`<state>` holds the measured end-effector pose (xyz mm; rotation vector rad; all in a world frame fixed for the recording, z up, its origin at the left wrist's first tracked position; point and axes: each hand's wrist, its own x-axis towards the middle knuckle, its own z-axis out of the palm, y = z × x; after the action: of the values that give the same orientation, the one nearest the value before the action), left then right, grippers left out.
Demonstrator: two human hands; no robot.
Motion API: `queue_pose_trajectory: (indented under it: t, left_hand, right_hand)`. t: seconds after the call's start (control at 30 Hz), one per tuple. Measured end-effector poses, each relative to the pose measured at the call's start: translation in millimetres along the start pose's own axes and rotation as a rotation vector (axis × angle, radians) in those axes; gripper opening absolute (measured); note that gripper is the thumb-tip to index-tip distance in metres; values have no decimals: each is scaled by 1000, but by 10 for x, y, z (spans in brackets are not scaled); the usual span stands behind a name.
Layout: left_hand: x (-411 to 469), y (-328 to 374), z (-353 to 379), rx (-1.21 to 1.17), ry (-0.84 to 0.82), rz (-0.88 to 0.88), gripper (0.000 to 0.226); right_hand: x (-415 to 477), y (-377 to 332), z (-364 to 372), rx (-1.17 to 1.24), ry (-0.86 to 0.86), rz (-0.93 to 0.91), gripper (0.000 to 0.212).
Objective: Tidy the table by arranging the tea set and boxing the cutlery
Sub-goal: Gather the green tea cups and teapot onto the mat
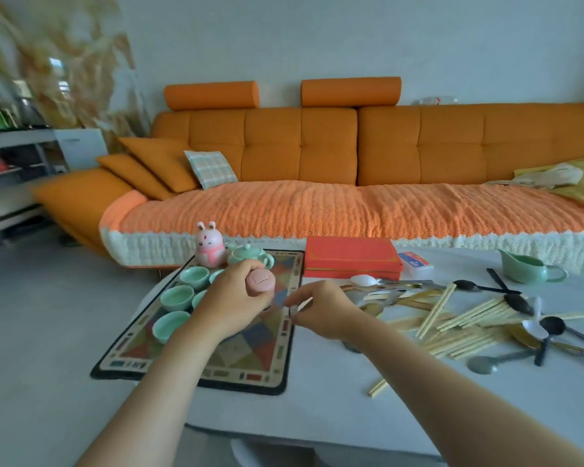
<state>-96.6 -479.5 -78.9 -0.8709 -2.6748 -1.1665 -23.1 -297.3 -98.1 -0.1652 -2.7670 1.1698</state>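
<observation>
My left hand (236, 298) grips a small pink figurine (261, 281) above the patterned mat (250, 362). Beside it, my right hand (321, 308) pinches a small thing at the mat's right edge; what it is I cannot tell. Several mint green cups (177, 296) stand on the mat's left side. A mint teapot (248, 254) and a pink rabbit toy (210, 246) sit at the mat's far end. A closed red box (351, 256) lies behind my right hand. Chopsticks (466, 318), black spoons (550, 326) and metal cutlery (395, 288) lie scattered to the right.
A mint green pitcher (526, 269) stands at the far right of the white table (351, 409). A small white packet (415, 262) lies next to the red box. An orange sofa (317, 183) runs behind the table. Shelving (14, 163) stands at the left.
</observation>
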Motion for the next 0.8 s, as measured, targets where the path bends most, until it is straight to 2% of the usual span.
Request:
queue_pose_trajectory:
  t: [0.2,0.37,0.47,0.57,0.63,0.7,0.8]
  left_hand:
    - [37,-240,-126,62,-37,-35,31]
    - [67,-259,-121,118,-117,-18,23]
    - [71,-316,-146,135,-125,-9,31]
    - [54,-362,-209,134,-38,3,39]
    - [17,-356,-262,143,64,33,26]
    - [-75,-309,-311,123,33,40,10]
    - [-259,-251,-292,81,-175,32,12]
  right_hand:
    - [115,-157,386,-20,-56,6,22]
    - [136,-137,573,-26,-64,4,18]
    - [124,-135,523,-32,-117,2,17]
    - [117,-169,471,30,-96,22,8]
    - [160,-183,468,65,15,44,5]
    - [227,-204,488,59,88,57,13]
    - [315,-300,536,66,53,82,39]
